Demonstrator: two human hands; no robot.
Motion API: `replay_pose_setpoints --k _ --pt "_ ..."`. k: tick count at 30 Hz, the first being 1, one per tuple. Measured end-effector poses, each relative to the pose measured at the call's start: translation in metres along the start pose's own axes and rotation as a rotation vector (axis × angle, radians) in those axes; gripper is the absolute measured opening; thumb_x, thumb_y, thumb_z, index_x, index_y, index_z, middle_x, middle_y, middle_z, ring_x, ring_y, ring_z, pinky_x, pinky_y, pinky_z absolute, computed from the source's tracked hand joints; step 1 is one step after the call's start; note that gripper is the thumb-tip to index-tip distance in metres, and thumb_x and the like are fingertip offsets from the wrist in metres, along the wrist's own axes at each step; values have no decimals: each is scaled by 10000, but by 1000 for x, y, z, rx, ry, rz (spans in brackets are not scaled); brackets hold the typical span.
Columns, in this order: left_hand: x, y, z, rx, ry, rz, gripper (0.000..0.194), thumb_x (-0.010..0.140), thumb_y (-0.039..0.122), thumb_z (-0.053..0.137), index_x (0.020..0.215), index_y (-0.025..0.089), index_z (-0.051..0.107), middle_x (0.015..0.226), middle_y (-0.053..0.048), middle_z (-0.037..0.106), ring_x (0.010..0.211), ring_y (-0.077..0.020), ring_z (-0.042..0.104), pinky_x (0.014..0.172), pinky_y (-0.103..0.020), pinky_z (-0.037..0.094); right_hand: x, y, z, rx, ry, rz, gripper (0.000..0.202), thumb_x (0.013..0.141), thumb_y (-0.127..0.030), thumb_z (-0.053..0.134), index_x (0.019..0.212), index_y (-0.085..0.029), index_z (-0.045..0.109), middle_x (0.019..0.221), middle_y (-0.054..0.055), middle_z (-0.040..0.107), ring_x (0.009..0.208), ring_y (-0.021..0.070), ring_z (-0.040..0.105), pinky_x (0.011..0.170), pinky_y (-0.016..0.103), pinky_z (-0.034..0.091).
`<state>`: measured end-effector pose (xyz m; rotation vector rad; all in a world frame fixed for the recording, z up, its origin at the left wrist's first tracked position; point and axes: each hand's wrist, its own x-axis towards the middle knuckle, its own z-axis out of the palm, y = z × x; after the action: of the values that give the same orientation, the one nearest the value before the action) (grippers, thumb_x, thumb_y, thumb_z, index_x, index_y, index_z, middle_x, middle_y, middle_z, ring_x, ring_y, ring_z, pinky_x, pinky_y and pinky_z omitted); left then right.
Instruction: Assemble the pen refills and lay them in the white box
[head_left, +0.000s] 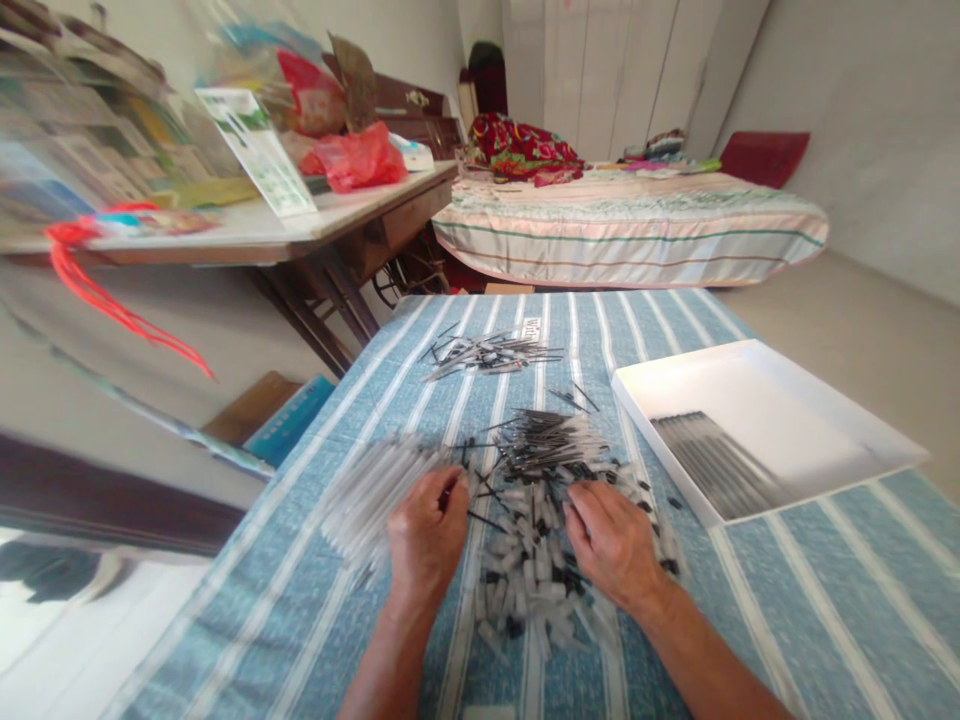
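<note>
My left hand (429, 525) is closed at the right edge of a pile of translucent pen tubes (375, 490); what its fingers hold, if anything, is too small to make out. My right hand (611, 540) has its fingers pinched over the right side of a heap of clear and black caps (532, 570); anything between them is hidden. Beyond the hands lies a bundle of dark refills with pale ends (547, 440). A white open box (810, 420) on the right holds a row of finished-looking dark pens (709, 460).
Farther back on the striped cloth (300, 600) lies another pile of thin dark pieces (491, 352). A side desk (300, 235) at the left carries a red bag (360, 158) and a white carton (259, 150). A bed (630, 235) stands behind the table.
</note>
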<state>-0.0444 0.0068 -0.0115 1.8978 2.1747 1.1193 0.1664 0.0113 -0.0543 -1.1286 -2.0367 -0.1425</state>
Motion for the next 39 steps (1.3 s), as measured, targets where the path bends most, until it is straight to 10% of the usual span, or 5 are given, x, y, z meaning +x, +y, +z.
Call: replay_pose_setpoints --k 13,20,39 --pt "-7 18 -2 329 -584 99 126 769 245 490 773 191 604 784 -29 653 746 -164 614 637 -236 401 -5 6 4 -47 48 28 221 841 -130 461 1020 -106 590 732 72 604 690 171 555 633 274 453" --pt "-8 27 -7 546 -700 71 158 780 241 446 778 189 596 910 -73 623 814 -204 620 669 -284 426 -7 7 5 -29 74 26 190 849 -151 455 994 -100 567 772 90 621 736 182 570 644 280 451" --pt "-10 21 0 -130 -327 -11 86 729 251 520 693 178 547 643 9 567 599 -129 558 572 -220 419 -3 1 0 -7 -209 43 161 818 -226 506 706 -170 608 707 44 525 710 163 482 643 264 371"
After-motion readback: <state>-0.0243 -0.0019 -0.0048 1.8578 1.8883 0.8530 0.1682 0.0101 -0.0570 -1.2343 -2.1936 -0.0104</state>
